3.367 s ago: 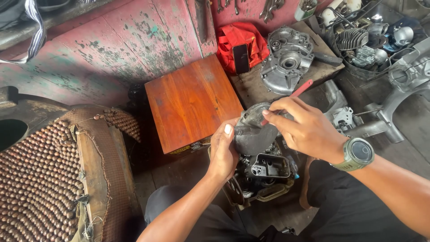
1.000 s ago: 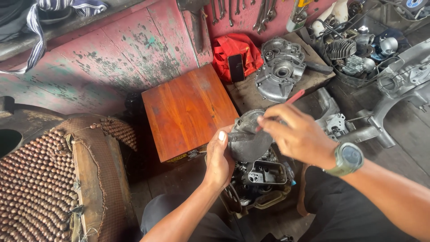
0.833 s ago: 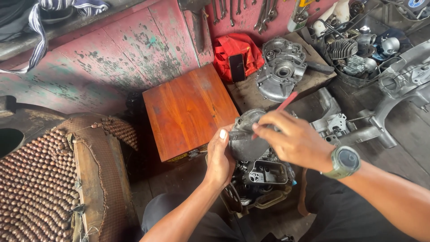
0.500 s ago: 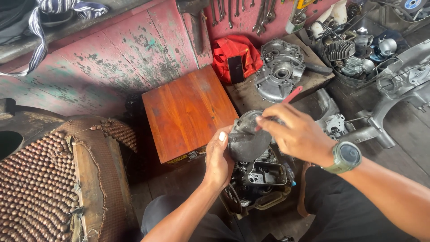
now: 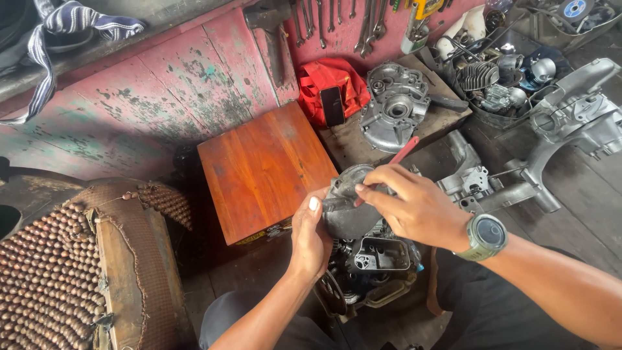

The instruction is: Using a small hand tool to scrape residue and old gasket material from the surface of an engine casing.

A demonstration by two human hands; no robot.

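Hands at work over a dark engine block (image 5: 372,266), its lower half hidden by the forearms. Left hand (image 5: 310,236) cups a rounded, dull grey metal cover (image 5: 346,204) from below, thumb on its rim; right hand (image 5: 414,207) pinches a slim red-handled tool (image 5: 405,150) against the cover's upper edge, tip concealed by the fingers. Behind them, a smooth reddish wooden box (image 5: 265,168) and a cast aluminium crankcase half (image 5: 392,113) on the worn floor.

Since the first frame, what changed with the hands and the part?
Little. The right hand with its red-handled tool shifted slightly along the grey metal cover. The left hand still grips the cover. The wooden box stayed put.
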